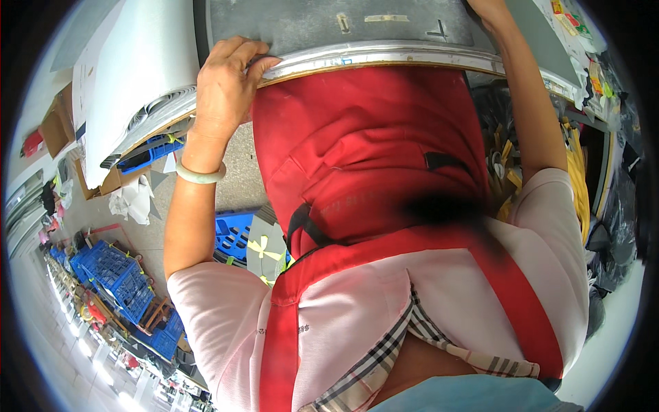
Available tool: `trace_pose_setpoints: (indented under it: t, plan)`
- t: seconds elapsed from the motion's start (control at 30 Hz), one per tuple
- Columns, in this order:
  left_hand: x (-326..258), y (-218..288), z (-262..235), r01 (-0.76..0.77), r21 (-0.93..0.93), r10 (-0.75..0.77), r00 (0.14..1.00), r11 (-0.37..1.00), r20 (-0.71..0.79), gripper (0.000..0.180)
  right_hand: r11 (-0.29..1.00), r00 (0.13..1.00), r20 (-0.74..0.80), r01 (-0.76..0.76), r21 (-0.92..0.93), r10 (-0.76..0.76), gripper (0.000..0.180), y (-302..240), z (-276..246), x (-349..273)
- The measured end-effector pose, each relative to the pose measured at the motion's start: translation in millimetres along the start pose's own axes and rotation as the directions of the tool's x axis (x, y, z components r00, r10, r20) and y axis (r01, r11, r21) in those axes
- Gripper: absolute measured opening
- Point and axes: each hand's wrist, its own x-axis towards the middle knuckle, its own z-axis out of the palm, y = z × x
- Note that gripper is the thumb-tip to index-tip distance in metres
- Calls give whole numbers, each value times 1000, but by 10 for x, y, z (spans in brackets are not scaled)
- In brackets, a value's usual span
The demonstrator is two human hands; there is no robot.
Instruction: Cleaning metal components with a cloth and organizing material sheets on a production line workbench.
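Logging a dark grey board (309, 27) at twelve o'clock, its white layered edge (384, 53) facing us. We're resting our left hand (230, 79) on that edge at eleven, fingers curling over the top and thumb lying along the rim; whether they're really pinching anything, we can't tell. Our right hand (489, 9) is sitting at one o'clock, cut off by the frame, so we can't tell what its fingers are doing.

For a good hold, we're judging that both hands should be pressing evenly, the left thumb lying flat so the layers aren't shifting, and the left wrist clearing the white roll (147, 55) at ten.

Containers: we're seeing blue crates (113, 271) at eight, contents too small to tell. Another blue crate (235, 226) is standing closer in, between eight and nine; a grey sheet (262, 233) with yellow ribbon is showing beside or inside it, we're not sure which. A cardboard box (58, 123) is standing between nine and ten, contents unclear. Dark plastic bags (614, 250) are bunching between three and four, hiding their contents.
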Motion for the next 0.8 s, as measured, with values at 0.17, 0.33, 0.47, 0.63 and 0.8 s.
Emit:
trace_pose_setpoints:
  t: [0.17, 0.33, 0.47, 0.63, 0.8]
  plan:
    - [-33, -22, 5, -29, 39, 30, 999, 999, -25, 20, 985, 998, -41, 42, -165, -49, 23, -66, 57, -23]
    - [-61, -39, -10, -101, 84, 109, 989, 991, -96, 21, 989, 991, -17, 128, -80, -130, 23, 67, 76, 53]
    - [-5, 13, 105, -63, -1, 63, 990, 998, -129, 21, 986, 996, -25, 76, -151, -81, 22, 70, -23, 16]
    - [-54, -19, 28, -59, 11, 60, 991, 998, -118, 18, 965, 994, -5, 107, -239, -111, 34, -15, 27, 7]
    - [-29, 8, 29, -22, -1, 22, 999, 1000, -50, 15, 981, 994, -54, 80, -178, -90, 35, 63, 91, 63]
